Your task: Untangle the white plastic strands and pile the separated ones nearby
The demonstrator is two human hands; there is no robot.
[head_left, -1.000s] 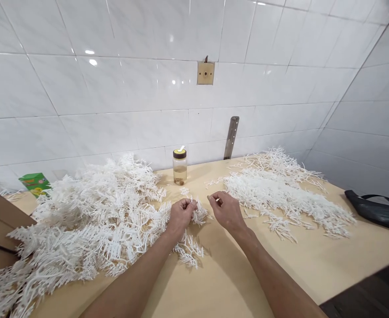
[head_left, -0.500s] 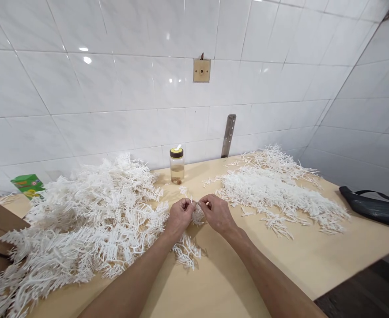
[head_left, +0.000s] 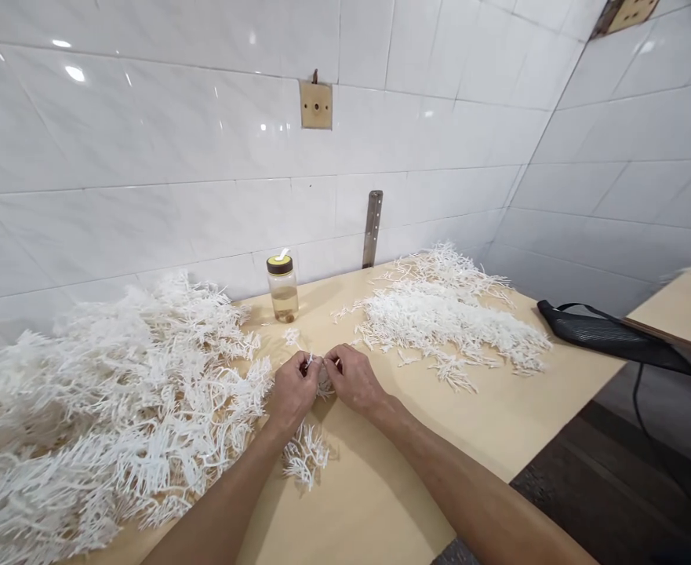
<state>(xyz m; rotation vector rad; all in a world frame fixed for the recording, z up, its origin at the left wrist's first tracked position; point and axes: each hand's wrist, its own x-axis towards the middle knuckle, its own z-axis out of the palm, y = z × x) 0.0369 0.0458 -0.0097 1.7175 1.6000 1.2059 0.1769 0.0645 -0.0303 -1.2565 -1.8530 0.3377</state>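
My left hand (head_left: pixel 296 386) and my right hand (head_left: pixel 352 378) meet fingertip to fingertip near the middle of the table. Both pinch a small white branching piece (head_left: pixel 325 382), which hangs between and below the fingers. Another white sprig (head_left: pixel 306 457) lies just below my left hand, by the forearm. To the left spreads a large heap of white branching strands (head_left: pixel 145 392). A flatter pile of similar white pieces (head_left: pixel 439 318) lies to the right, beyond my right hand.
A lidded jar of liquid (head_left: pixel 285 290) stands behind my hands on the table (head_left: pixel 392 463). A perforated metal strip (head_left: pixel 372 227) leans at the tiled wall. A black bag (head_left: pixel 609 337) rests at the right edge, with a cable hanging below.
The view has turned to the right, so the table things appear farther left and more of the right side shows. Both hands keep their pinch close together.
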